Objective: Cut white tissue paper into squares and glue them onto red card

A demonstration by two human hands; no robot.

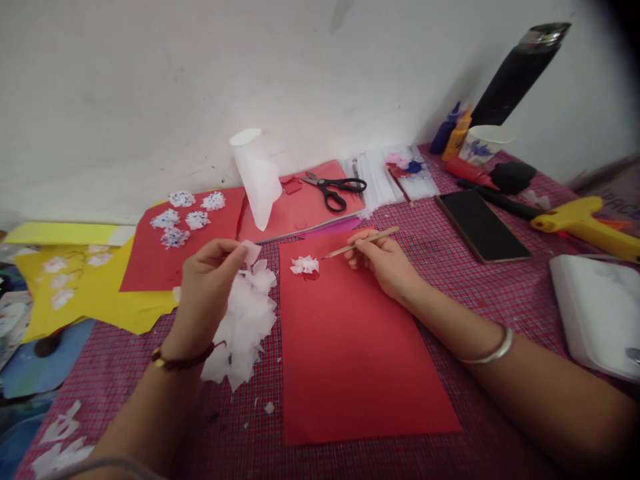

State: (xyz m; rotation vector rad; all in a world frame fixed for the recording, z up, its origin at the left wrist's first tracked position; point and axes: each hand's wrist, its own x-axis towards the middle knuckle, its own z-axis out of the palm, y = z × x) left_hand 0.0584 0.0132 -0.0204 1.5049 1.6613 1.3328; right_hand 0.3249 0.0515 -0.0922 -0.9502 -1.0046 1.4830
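Note:
My left hand (213, 273) pinches a small piece of white tissue paper (251, 252) between thumb and fingers. Below it lies a loose pile of white tissue pieces (245, 327) on the checked cloth. In my right hand (380, 260) is a thin wooden stick (345, 250), possibly a pencil, its dark tip pointing left. That tip hovers by a crumpled white tissue flower (305, 265) near the top of a red paper sheet (360, 360). A dark wet-looking patch shows at the flower's lower edge.
Black-handled scissors (335, 190) rest on a red folder behind the sheet. A phone (483, 227), a yellow glue gun (585, 223), paint bottles (456, 137) and a paper cup (483, 143) stand or lie right. Another red sheet with several blue-speckled flowers (175, 237) is at left, by a wall.

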